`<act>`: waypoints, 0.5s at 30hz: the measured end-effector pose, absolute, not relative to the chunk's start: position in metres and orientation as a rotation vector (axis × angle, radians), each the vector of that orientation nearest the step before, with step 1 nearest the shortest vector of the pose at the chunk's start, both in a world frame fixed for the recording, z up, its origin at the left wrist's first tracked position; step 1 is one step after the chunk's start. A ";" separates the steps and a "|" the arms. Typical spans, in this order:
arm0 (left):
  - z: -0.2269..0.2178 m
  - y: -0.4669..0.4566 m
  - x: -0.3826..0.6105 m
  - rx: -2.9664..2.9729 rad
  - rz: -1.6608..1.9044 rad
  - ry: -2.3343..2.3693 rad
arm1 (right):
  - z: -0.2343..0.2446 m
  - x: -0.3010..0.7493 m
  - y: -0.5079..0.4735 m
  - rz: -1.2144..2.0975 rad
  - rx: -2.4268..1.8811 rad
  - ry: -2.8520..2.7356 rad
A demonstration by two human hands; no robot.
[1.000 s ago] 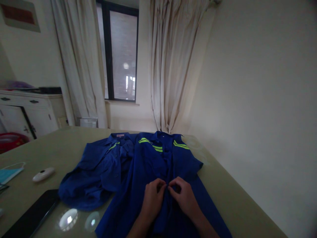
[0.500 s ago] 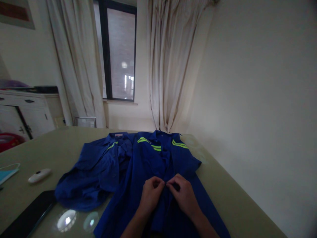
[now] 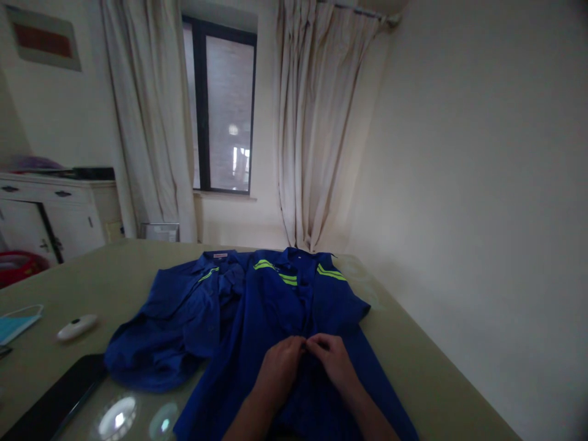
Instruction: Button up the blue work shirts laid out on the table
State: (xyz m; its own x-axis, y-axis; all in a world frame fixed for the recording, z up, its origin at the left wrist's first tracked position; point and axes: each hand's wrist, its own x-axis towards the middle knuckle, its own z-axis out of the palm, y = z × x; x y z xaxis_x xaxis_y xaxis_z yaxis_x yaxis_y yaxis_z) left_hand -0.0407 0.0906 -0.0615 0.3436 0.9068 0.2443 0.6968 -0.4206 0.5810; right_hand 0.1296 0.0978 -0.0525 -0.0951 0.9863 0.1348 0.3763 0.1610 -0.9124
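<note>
A blue work shirt [image 3: 280,318] with yellow-green reflective stripes lies spread on the table [image 3: 110,275], collar toward the window. A second blue garment [image 3: 179,324] lies bunched under its left side. My left hand [image 3: 280,364] and my right hand [image 3: 333,358] meet at the shirt's front opening. The fingertips of both are pinched on the two fabric edges there. What sits between the fingertips is too small and dark to make out.
On the table's left lie a white remote [image 3: 76,326], a blue face mask [image 3: 16,321] and a dark tablet [image 3: 59,398]. A wall runs close along the table's right edge. Curtains [image 3: 316,135], a window and a white cabinet [image 3: 50,211] stand beyond.
Both hands have stayed pinched at the shirt's front opening, sliding slightly toward me. The view has shifted a little with my head.
</note>
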 end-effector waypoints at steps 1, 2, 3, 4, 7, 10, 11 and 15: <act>-0.064 0.093 -0.041 2.270 0.763 1.428 | -0.052 0.130 0.098 0.908 -1.334 -1.628; -0.065 0.094 -0.040 2.283 0.773 1.429 | -0.051 0.131 0.098 0.879 -1.333 -1.643; -0.065 0.095 -0.040 2.277 0.792 1.418 | -0.050 0.130 0.098 0.850 -1.332 -1.655; -0.064 0.095 -0.040 2.253 0.811 1.407 | -0.048 0.130 0.097 0.828 -1.327 -1.660; -0.057 0.091 -0.040 2.142 0.829 1.445 | -0.042 0.128 0.095 0.787 -1.282 -1.609; -0.048 0.079 -0.057 2.180 0.763 1.451 | -0.038 0.142 0.084 0.730 -1.300 -1.568; -0.046 0.074 -0.070 2.243 0.749 1.459 | -0.039 0.154 0.076 0.664 -1.342 -1.576; -0.048 0.047 -0.158 2.354 0.831 1.907 | -0.059 0.229 0.032 0.119 -1.630 -1.607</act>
State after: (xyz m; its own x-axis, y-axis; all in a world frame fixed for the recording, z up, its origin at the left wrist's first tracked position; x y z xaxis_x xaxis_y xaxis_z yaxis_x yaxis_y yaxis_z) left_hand -0.1578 0.0470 -0.0483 0.1231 0.9099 0.3962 0.9096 -0.2631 0.3216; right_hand 0.2294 0.0317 -0.0594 0.1797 0.8667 0.4654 0.7888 0.1558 -0.5946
